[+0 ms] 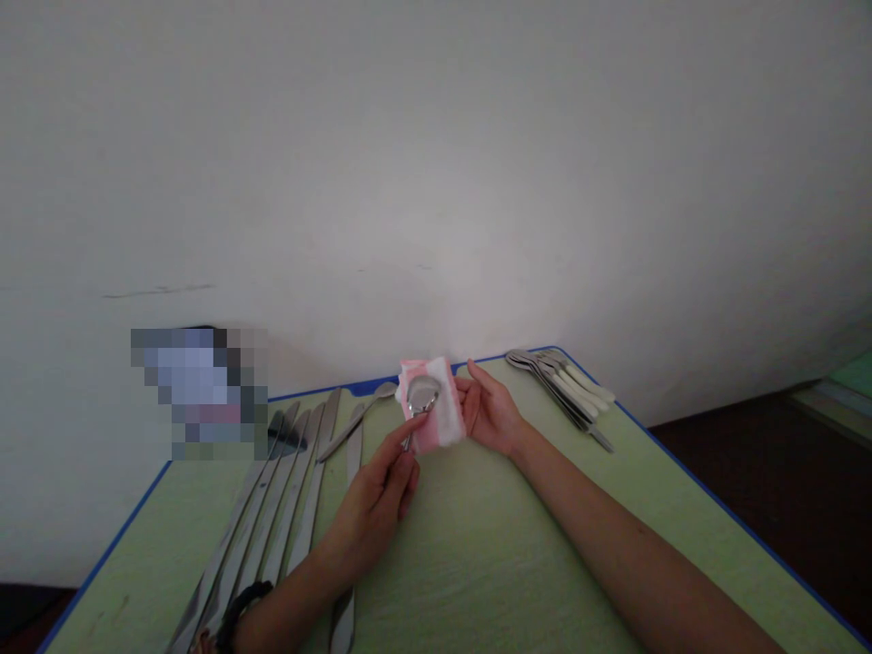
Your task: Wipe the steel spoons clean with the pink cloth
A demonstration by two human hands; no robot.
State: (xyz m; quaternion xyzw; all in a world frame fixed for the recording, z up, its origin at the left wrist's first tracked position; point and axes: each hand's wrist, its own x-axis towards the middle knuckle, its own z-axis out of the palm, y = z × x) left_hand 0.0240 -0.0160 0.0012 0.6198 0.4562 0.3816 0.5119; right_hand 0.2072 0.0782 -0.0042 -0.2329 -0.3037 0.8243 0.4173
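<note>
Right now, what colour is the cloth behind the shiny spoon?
The cloth is pink and white; it shows best in the head view.

Spoon before cloth, knives left on table, cutlery pile right

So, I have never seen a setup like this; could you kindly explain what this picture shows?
There is no machine here: these are a person's bare hands, seen by a camera worn on the head, looking forward and down. The left hand holds a metal spoon by its handle, its bowl in front of a pink-and-white cloth. The right hand has its fingers at the cloth's edge; how firmly they grip is unclear. On the green table, long metal knives lie at the left, with a loose spoon near their far ends. Stacked cutlery, some white-handled, lies at the far right. The pixelated patch hides whatever is there.
</note>
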